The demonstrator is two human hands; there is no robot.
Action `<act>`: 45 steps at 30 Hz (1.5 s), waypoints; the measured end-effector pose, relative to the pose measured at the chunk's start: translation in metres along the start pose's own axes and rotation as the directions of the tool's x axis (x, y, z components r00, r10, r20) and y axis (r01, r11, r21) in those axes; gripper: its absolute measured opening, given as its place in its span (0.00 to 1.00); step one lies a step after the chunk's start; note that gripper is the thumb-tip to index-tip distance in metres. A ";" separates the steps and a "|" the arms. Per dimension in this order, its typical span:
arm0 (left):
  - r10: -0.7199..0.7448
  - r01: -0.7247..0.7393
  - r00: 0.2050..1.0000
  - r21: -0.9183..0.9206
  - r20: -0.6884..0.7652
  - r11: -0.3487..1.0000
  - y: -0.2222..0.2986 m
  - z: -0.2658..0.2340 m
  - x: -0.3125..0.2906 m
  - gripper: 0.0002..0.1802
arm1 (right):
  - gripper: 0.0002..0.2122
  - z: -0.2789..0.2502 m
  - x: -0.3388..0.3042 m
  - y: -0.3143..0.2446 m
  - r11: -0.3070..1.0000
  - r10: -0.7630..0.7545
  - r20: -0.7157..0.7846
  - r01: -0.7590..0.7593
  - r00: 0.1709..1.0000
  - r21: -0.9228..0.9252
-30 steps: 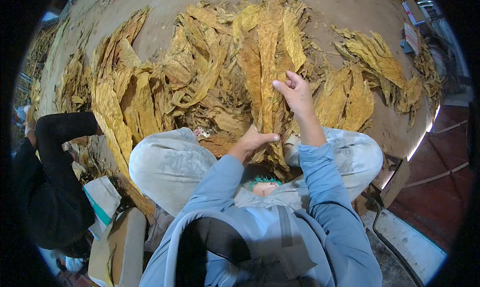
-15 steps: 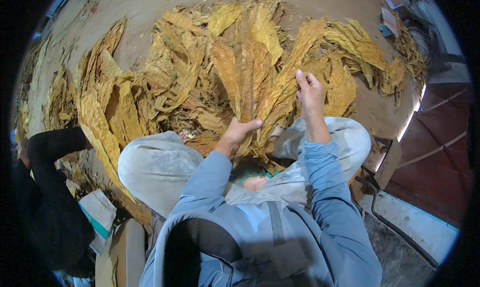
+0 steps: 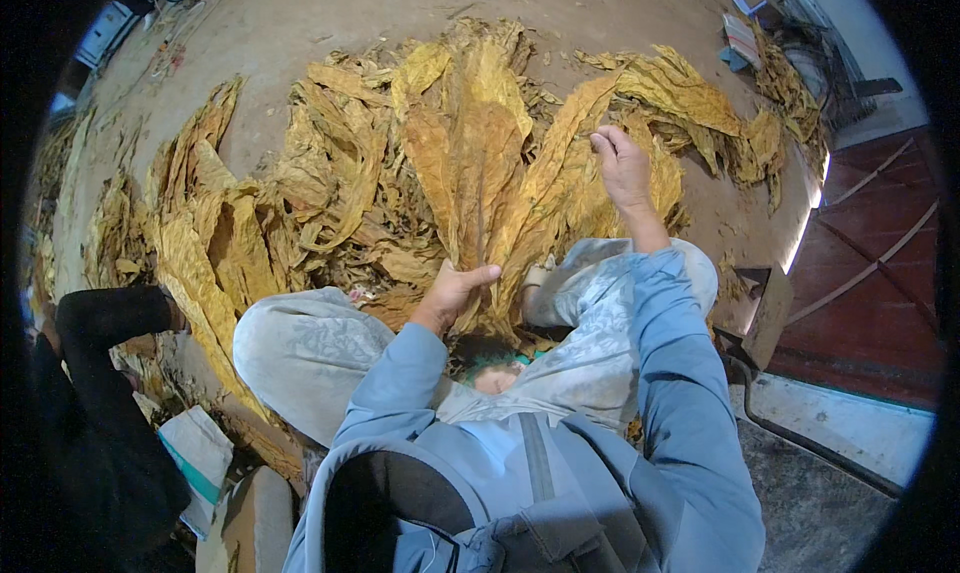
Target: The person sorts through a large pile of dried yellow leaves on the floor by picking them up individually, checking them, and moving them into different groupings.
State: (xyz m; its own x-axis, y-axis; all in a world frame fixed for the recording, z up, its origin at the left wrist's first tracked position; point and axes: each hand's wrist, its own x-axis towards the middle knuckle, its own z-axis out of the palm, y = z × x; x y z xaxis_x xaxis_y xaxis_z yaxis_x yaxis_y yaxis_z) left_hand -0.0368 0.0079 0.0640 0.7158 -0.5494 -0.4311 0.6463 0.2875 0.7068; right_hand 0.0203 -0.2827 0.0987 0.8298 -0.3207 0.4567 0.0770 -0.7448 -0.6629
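Note:
My left hand is closed around the stem ends of several dried yellow-brown tobacco leaves, its thumb lying across them. The leaves fan out away from me above my lap. To the right, my right hand is raised over a long leaf and more leaves behind it. Its fingers are curled in toward the thumb; whatever they pinch, if anything, is too small to make out. A heap of crumpled tobacco leaves lies on the floor beyond my crossed legs.
A person's dark-sleeved arm reaches in at left. Beside my left knee are long leaves and a white-and-green packet. More leaves lie at far right, near a dark red panel and a wooden block.
My right hand has moved up and away from my left, its fingers curling more. The broad leaf above my left hand now shows flatter. The whole view has shifted slightly.

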 end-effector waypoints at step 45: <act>0.130 -0.214 0.849 -0.108 -0.511 0.971 -0.021 -0.033 0.056 0.14 | 0.20 -0.066 -0.049 0.089 0.864 0.502 0.209 -0.476 0.839 -0.167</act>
State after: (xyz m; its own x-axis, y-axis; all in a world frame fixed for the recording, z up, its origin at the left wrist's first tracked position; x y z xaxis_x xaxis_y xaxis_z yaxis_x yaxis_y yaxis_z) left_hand -0.0013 -0.0028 0.0069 0.8273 -0.0281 -0.5610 0.5030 0.4814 0.7178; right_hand -0.0502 -0.3722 0.0565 0.8505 -0.5208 -0.0737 -0.4202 -0.5883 -0.6909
